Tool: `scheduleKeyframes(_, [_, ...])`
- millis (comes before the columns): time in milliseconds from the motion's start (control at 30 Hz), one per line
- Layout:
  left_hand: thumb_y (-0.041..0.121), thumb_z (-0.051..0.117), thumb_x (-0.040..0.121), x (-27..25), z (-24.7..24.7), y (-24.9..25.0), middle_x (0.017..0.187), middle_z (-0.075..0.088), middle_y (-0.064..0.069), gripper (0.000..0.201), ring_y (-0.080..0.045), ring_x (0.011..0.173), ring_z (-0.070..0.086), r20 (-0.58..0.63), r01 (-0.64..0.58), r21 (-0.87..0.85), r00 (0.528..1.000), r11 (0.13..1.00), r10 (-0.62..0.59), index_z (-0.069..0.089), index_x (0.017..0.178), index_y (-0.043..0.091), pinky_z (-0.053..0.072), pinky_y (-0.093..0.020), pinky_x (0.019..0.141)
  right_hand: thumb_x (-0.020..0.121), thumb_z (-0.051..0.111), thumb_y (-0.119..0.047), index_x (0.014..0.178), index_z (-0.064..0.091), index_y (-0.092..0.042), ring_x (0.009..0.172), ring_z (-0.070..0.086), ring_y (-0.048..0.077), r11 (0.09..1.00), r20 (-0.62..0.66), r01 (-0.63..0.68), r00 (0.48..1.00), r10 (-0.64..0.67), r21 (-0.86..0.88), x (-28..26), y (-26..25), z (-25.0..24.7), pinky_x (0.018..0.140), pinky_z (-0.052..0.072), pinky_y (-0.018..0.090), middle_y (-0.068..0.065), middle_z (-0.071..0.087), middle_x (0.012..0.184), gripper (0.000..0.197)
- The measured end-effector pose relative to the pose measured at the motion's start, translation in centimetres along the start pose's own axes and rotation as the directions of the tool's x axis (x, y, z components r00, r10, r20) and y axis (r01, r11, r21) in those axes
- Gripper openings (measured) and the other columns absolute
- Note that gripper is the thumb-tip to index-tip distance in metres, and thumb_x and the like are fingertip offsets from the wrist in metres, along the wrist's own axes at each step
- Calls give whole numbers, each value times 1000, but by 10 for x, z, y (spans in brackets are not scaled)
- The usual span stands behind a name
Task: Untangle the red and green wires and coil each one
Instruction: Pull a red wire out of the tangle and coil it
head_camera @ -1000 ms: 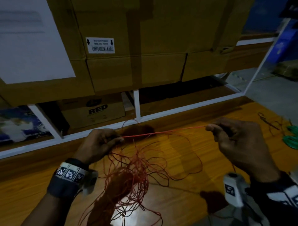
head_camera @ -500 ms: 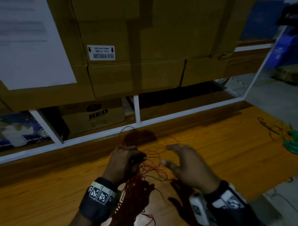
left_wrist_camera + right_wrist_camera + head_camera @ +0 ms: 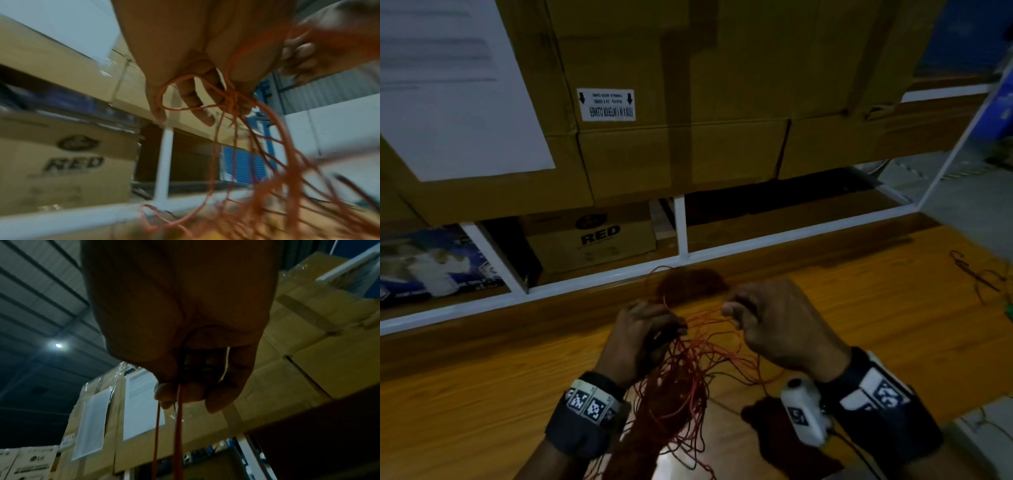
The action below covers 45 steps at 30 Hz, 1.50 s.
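Observation:
The red wire (image 3: 688,377) hangs as a loose tangle between my two hands, over the wooden table (image 3: 876,325). My left hand (image 3: 678,329) grips a bunch of its loops; in the left wrist view, the strands (image 3: 232,100) gather at its fingertips and fan downward. Close to the right, my right hand (image 3: 729,313) pinches a strand. The right wrist view shows two red strands (image 3: 177,426) running down from that thumb-and-finger pinch (image 3: 176,392). Only a sliver of the green wire (image 3: 1009,311) shows at the right edge.
A white metal rack frame (image 3: 681,226) runs along the table's far edge. Large cardboard boxes (image 3: 688,154) sit on it, and a box marked RED (image 3: 592,240) is underneath. A thin dark wire (image 3: 974,274) lies on the table at the far right.
A second ago my hands were wide apart with a red strand taut between them. They have come together, and the right hand, spread half a second ago, now pinches the wire.

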<state>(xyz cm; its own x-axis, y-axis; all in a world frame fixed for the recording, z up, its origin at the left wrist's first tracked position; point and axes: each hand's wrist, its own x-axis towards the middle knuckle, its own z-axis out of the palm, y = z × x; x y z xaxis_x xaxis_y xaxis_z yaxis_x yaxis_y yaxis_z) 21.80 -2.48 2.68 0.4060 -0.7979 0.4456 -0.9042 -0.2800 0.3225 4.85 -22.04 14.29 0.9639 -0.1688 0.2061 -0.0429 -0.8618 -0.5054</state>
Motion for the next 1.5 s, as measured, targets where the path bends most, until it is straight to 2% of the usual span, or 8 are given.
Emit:
scheduleKeyframes(267, [48, 70, 92, 30, -43, 3, 85, 65, 17, 17, -9, 82, 60, -41, 69, -337, 995, 939, -88, 78, 90, 33, 48, -36, 61, 96, 68, -20, 88, 74, -30, 69, 64, 2, 995, -137, 8, 991, 5, 95, -9, 9, -59, 54, 48, 16, -16, 66, 70, 14])
scheduleKeyframes(467, [4, 67, 90, 33, -50, 12, 98, 77, -11, 14, -23, 92, 74, -86, 193, -851, 866, 488, -493, 75, 95, -6, 60, -28, 77, 98, 65, -18, 82, 67, -36, 69, 64, 2, 994, -167, -58, 983, 73, 95, -9, 52, -56, 54, 51, 24, -14, 68, 73, 25])
scheduleKeyframes(833, [5, 75, 77, 23, -28, 14, 121, 72, -13, 20, -26, 121, 65, 24, 272, -890, 830, 366, -557, 72, 94, -5, 57, -41, 93, 99, 64, -19, 95, 71, -18, 66, 70, 11, 838, 0, -259, 955, 295, 480, 8, 64, -19, 60, 57, 28, 2, 73, 78, 9])
scheduleKeyframes(1167, [34, 92, 73, -7, -27, 3, 135, 63, -16, 39, -31, 118, 62, 232, 225, -971, 802, -80, -551, 68, 97, 13, 41, -51, 96, 99, 63, -22, 88, 72, -17, 62, 54, 9, 804, -25, -363, 906, 424, 470, 30, 86, -12, 60, 40, 28, 2, 71, 80, 15])
scheduleKeyframes(1300, [26, 68, 92, -5, -25, 7, 136, 57, -20, 40, -36, 126, 51, 218, 111, -971, 783, -214, -582, 61, 125, 5, 35, -57, 106, 99, 62, -21, 85, 70, -17, 77, 63, 14, 836, -12, -342, 923, 384, 428, 33, 86, -9, 66, 44, 29, 2, 70, 83, 16])
scheduleKeyframes(1367, [21, 57, 92, -5, -24, 7, 132, 63, -18, 31, -33, 123, 58, 235, 65, -957, 743, -283, -627, 67, 117, 7, 33, -60, 110, 100, 62, -21, 83, 70, -17, 76, 65, 14, 863, -6, -292, 946, 323, 412, 32, 82, -4, 68, 47, 30, 2, 70, 80, 19])
scheduleKeyframes(1433, [23, 68, 77, -3, -26, 11, 124, 68, -21, 21, -32, 118, 65, 263, 93, -952, 733, -291, -628, 68, 93, 10, 28, -62, 113, 100, 63, -22, 80, 69, -20, 71, 65, 8, 868, -5, -247, 961, 276, 430, 30, 80, -1, 68, 47, 29, -1, 70, 75, 21])
scheduleKeyframes(1500, [26, 67, 80, 4, -32, 18, 122, 68, -24, 18, -31, 117, 66, 240, 289, -957, 716, -34, -656, 64, 85, 9, 35, -58, 107, 100, 62, -22, 81, 69, -20, 58, 59, -3, 863, 1, -224, 968, 250, 453, 29, 80, 0, 63, 41, 26, -1, 68, 72, 21])
